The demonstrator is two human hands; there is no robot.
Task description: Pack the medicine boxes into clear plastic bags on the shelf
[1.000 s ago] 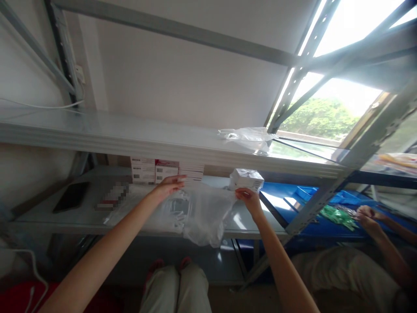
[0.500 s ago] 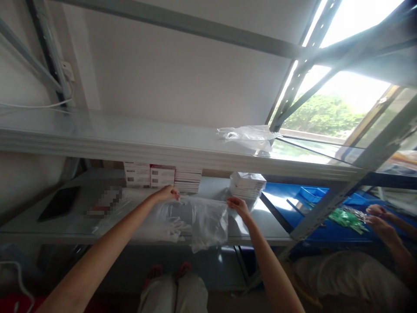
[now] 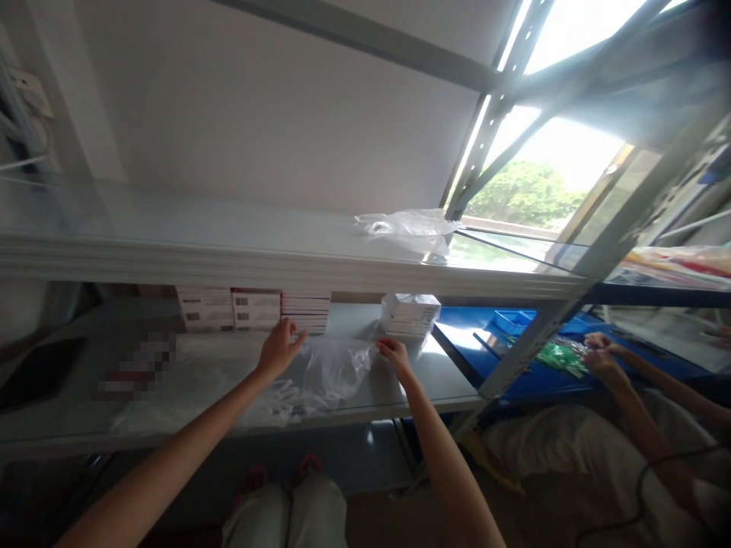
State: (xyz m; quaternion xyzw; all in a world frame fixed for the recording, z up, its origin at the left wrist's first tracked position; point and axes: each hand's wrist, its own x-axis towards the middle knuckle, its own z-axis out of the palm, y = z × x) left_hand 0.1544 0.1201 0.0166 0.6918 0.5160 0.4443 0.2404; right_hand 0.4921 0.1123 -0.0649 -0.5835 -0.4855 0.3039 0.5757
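A clear plastic bag (image 3: 336, 373) stretches between my two hands over the lower shelf. My left hand (image 3: 279, 352) pinches its left upper corner, with the fingers curled. At the right upper corner, my right hand (image 3: 395, 356) grips the edge between thumb and fingers. More clear plastic bags (image 3: 228, 380) lie flat and overlapping under my left forearm. Behind my left hand stand stacked white boxes with barcodes (image 3: 256, 310). A plastic-wrapped stack of white boxes (image 3: 411, 313) sits just behind my right hand.
An upper shelf (image 3: 199, 228) runs across above my hands, with a crumpled clear bag (image 3: 408, 226) on it. A dark flat object (image 3: 43, 369) lies at left. Beyond the metal upright (image 3: 537, 335), another person's hands (image 3: 602, 358) handle green items (image 3: 563, 356) on a blue surface.
The view has shifted right. My hands still hold the bag's upper edge; its hanging lower part has swung up and now lies over the shelf.
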